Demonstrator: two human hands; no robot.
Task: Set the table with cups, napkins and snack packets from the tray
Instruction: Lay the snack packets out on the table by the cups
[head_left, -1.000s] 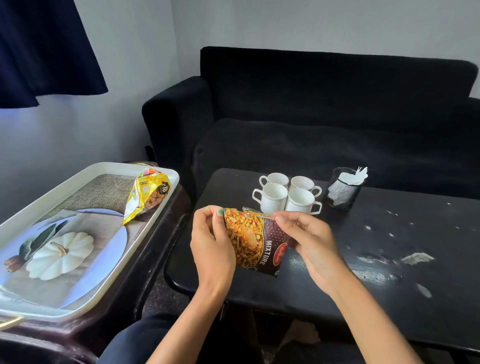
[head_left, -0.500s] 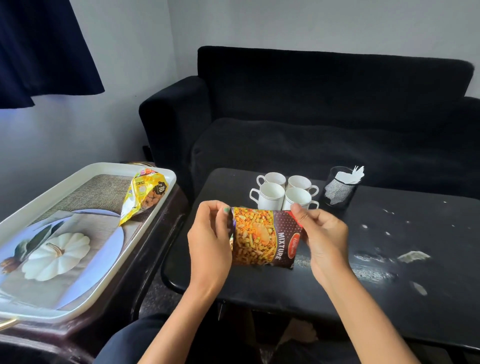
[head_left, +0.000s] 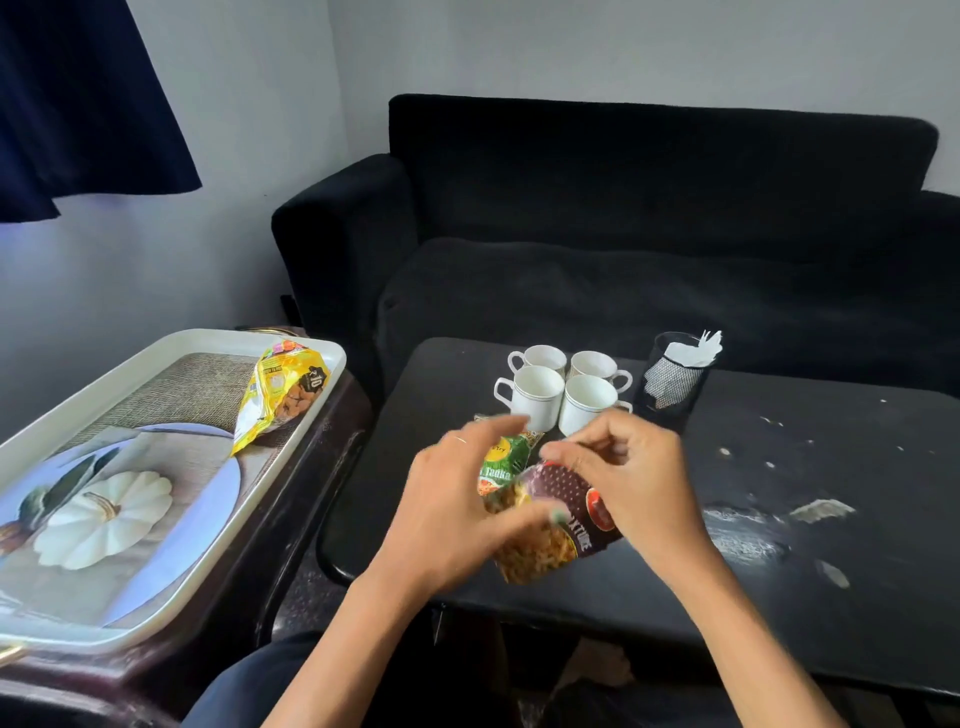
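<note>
Holding two snack packets over the black table (head_left: 779, 597), both hands close together.
Left hand (head_left: 457, 512) and right hand (head_left: 631, 486) grip the maroon mixture packet (head_left: 563, 530) and a green packet (head_left: 503, 460); four white cups (head_left: 563, 387) stand just behind, a yellow packet (head_left: 280, 392) lies on the tray (head_left: 171, 345).

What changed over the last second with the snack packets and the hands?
The hands, left and right, tilted the maroon packet from upright, and a green packet now shows behind it. Both hands are blurred, so their grip is unclear. The cups, the napkin holder and the yellow packet on the tray stayed put.
</note>
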